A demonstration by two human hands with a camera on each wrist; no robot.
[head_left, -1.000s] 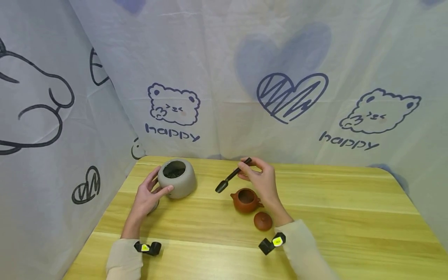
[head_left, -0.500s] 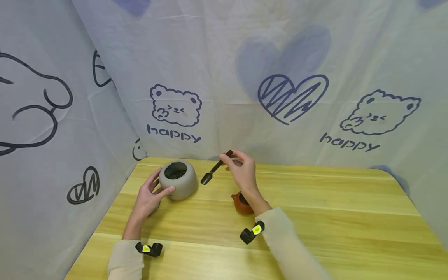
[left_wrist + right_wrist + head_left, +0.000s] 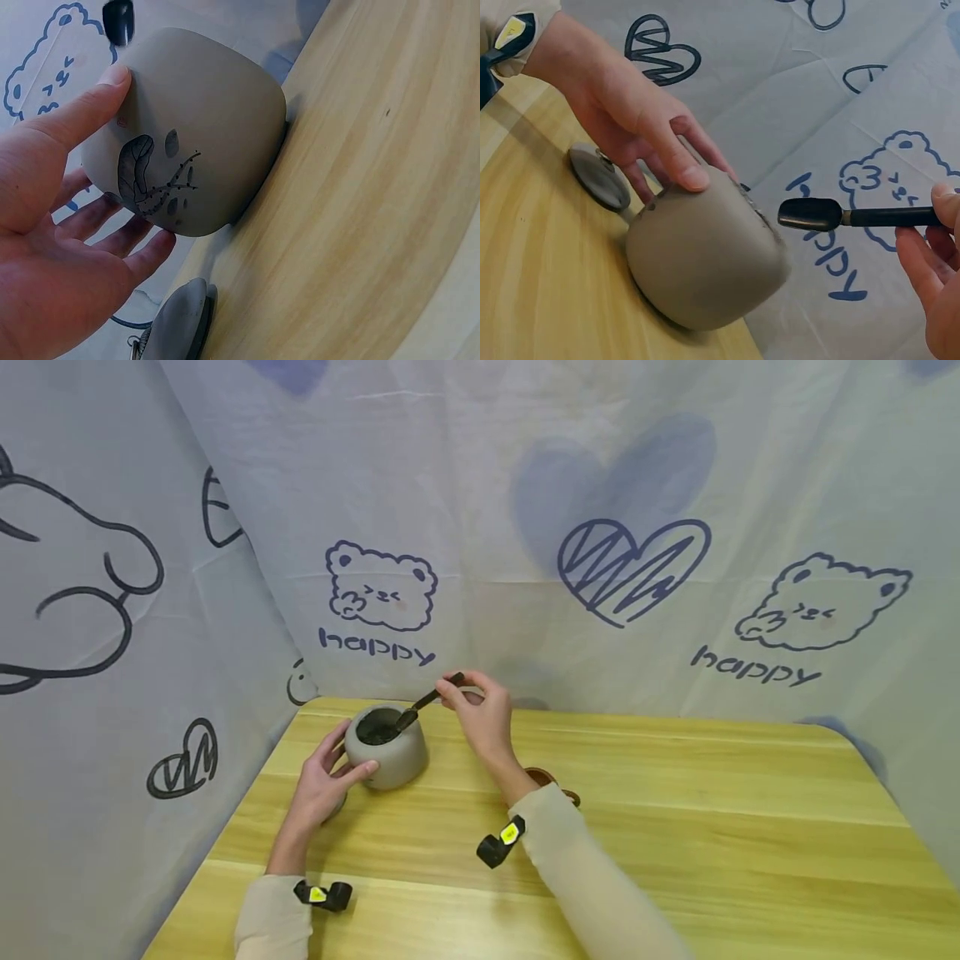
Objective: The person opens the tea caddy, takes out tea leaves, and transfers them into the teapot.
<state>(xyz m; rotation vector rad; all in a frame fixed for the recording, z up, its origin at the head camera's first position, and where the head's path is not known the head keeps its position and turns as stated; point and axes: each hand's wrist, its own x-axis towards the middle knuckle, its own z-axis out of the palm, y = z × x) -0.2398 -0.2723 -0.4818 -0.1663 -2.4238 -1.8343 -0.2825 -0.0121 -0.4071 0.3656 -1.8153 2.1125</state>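
Head view: a wooden table (image 3: 712,827) meets a printed curtain (image 3: 495,485) along its far edge. Near the far-left corner, the left hand (image 3: 322,781) holds a grey jar (image 3: 397,762); the right hand (image 3: 483,714) pinches a scoop (image 3: 407,720), its forearm partly hiding a teapot (image 3: 542,776). Left wrist: a lid (image 3: 175,324) lies near the jar. Right wrist: the scoop's tip hovers just off the jar's rim.
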